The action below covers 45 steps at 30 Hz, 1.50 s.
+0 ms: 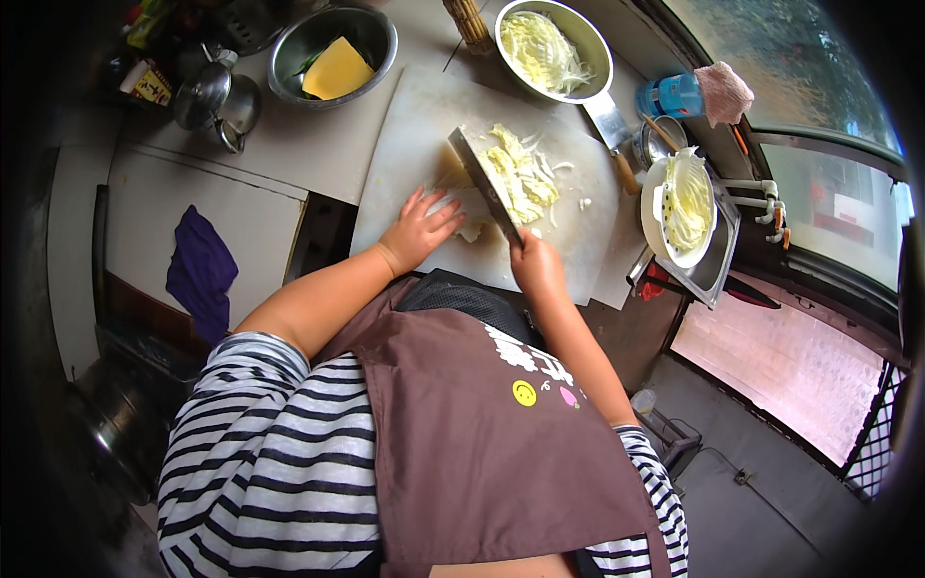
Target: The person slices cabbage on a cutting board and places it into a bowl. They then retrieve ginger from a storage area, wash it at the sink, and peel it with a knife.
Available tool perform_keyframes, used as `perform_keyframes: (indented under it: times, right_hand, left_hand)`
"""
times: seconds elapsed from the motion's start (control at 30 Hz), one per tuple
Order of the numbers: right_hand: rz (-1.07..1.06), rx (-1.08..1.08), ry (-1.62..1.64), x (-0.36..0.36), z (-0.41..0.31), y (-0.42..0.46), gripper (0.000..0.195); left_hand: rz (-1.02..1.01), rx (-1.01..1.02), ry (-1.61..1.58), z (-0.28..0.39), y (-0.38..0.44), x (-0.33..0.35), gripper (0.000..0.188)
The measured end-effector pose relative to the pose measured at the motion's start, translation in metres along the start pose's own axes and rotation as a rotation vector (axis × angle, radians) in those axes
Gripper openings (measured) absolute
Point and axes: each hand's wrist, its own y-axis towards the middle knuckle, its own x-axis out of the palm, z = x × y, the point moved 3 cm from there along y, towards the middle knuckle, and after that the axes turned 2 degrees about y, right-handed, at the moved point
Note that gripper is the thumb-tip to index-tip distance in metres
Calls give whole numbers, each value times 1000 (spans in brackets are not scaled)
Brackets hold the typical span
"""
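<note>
My right hand (pixel 536 264) grips a cleaver (pixel 485 184), its blade upright over the white cutting board (pixel 394 137). Cut napa cabbage (pixel 520 177) lies in a loose pile to the right of the blade, with small scraps scattered beyond. Left of the blade, my left hand (pixel 426 224) rests with fingers spread on pale cabbage leaf (pixel 473 230), partly hidden under it. Past the board's far edge, a metal bowl (pixel 604 81) contains shredded cabbage. A second cleaver (pixel 608 124) with a wooden handle lies at the board's right side.
At far left stand a steel bowl (pixel 278 79) holding a flat yellow piece and a metal kettle (pixel 242 105). A bamboo brush (pixel 470 25) stands behind the board. On the right, a white colander (pixel 650 231) with cabbage leaf sits over the sink (pixel 712 278), near a blue bottle (pixel 668 95).
</note>
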Motion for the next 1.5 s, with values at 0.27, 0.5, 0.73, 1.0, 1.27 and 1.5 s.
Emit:
perform_keyframes:
  times: [0.27, 0.5, 0.73, 1.0, 1.27, 1.5]
  right_hand:
    - [-76, 46, 112, -19, -1, -4, 24]
    - [-17, 24, -8, -1, -3, -1, 23]
    - [-37, 4, 162, -1, 5, 4, 24]
    - [-64, 15, -62, -12, -15, -10, 22]
    - [16, -54, 107, 10, 2, 12, 22]
    - [-53, -45, 65, -21, -17, -15, 19]
  left_hand:
    - [-18, -7, 24, -1, 0, 0, 41]
    - [-13, -17, 29, 1, 0, 1, 41]
    - [4, -16, 21, 1, 1, 0, 40]
    - [16, -28, 20, 0, 2, 2, 39]
    - [45, -63, 145, 6, 2, -6, 36]
    - [102, -140, 86, 3, -12, 6, 32]
